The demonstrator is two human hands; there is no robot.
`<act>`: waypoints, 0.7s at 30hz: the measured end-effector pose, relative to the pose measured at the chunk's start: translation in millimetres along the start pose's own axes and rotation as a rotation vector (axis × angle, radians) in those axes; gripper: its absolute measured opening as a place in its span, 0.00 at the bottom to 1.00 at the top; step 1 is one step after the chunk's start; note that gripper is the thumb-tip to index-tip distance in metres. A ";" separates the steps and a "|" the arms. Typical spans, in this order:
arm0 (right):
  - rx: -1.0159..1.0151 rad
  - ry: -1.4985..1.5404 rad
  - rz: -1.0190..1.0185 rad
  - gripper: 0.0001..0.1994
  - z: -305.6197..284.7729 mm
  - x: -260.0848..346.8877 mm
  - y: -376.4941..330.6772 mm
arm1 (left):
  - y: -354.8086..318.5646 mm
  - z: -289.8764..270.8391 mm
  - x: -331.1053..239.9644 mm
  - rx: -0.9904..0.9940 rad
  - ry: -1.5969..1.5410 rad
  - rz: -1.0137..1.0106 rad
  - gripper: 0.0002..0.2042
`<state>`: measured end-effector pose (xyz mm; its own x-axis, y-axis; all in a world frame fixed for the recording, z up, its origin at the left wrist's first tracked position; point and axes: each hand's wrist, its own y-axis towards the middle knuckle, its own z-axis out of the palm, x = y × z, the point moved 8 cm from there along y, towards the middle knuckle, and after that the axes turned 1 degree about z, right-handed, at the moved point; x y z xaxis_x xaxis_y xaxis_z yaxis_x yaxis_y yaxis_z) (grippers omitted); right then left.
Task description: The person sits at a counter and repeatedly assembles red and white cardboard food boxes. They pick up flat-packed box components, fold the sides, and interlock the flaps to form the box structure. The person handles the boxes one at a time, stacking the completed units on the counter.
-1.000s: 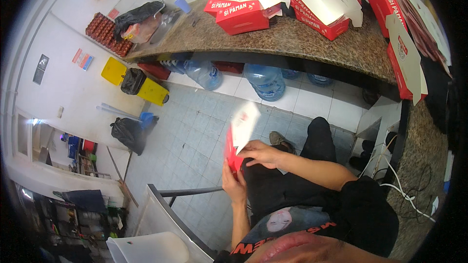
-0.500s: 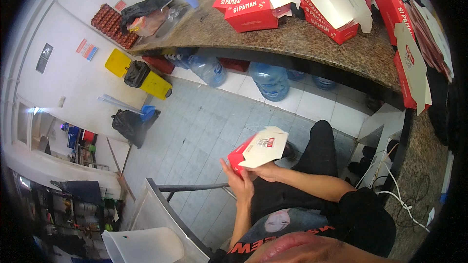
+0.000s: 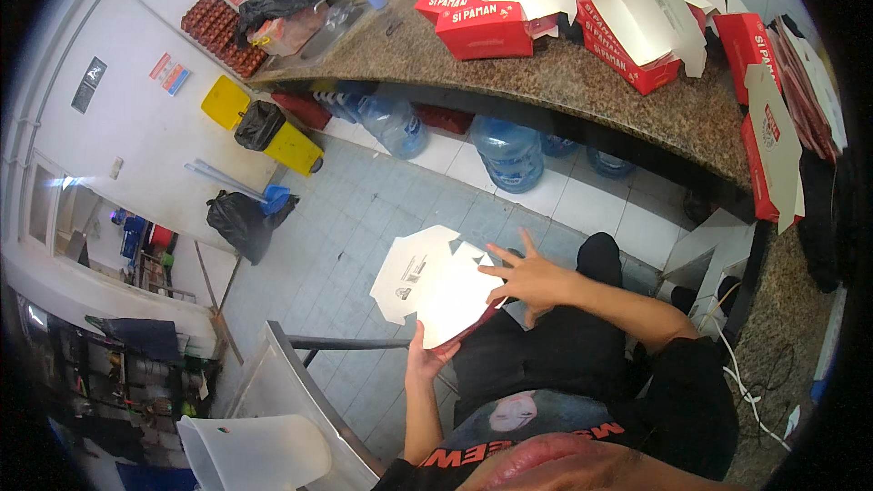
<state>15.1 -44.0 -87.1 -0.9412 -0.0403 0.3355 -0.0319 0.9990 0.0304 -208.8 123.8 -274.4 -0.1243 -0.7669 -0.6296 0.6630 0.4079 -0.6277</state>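
A takeaway box [image 3: 444, 286] is held over my lap, its cream inner side and flaps facing up, some red outside showing at the lower right edge. My left hand [image 3: 427, 359] grips it from below at its near edge, the thumb on the front side. Beside the box's right edge, my right hand [image 3: 538, 280] has its fingers spread apart, some fingertips at the edge flaps. Whether they press on the card cannot be made out.
Several red boxes [image 3: 484, 32] stand on the granite counter [image 3: 382, 64], with flat box blanks [image 3: 805, 91] at its right end. Large blue water bottles [image 3: 507, 155] sit beneath. A metal table [image 3: 273, 373] bears a white container [image 3: 259, 450] at lower left. White cables [image 3: 741, 373] hang at right.
The box has turned and opened out, so its cream inside now faces up instead of the folded red side. My right hand has come from beneath to its right edge, fingers spreading.
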 end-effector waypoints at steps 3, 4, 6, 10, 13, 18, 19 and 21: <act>-0.275 -0.091 -0.111 0.07 5.1 10.9 10.1 | -2.0 15.7 -2.0 0.115 0.035 -0.036 0.39; -0.293 -0.083 -0.147 0.07 -0.8 13.3 8.9 | -5.7 18.9 -15.7 -0.005 0.175 0.032 0.40; -0.327 -0.059 -0.218 0.05 -14.6 18.7 2.5 | -19.4 22.0 -43.0 -0.254 0.456 0.157 0.42; -0.141 0.132 -0.335 0.06 -8.6 30.7 11.0 | -100.0 168.2 -114.3 0.434 0.858 0.759 0.39; -0.103 0.388 -0.390 0.08 -20.0 47.5 14.5 | -103.2 167.5 -108.0 0.349 0.990 0.635 0.20; 0.177 0.470 -0.220 0.07 4.5 29.8 20.0 | -112.0 158.5 -94.4 0.659 0.898 0.565 0.07; 0.252 0.358 -0.213 0.07 12.7 30.6 23.6 | -116.9 166.7 -84.2 0.771 0.939 0.374 0.09; 0.278 0.241 -0.253 0.07 18.3 53.3 31.8 | -97.3 149.1 -60.7 0.560 0.944 0.140 0.12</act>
<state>-42.2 -14.0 -85.6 -0.7878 -0.2543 0.5610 -0.3714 0.9227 -0.1033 -155.6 56.8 -106.9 -0.3768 0.0515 -0.9248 0.9260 -0.0033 -0.3775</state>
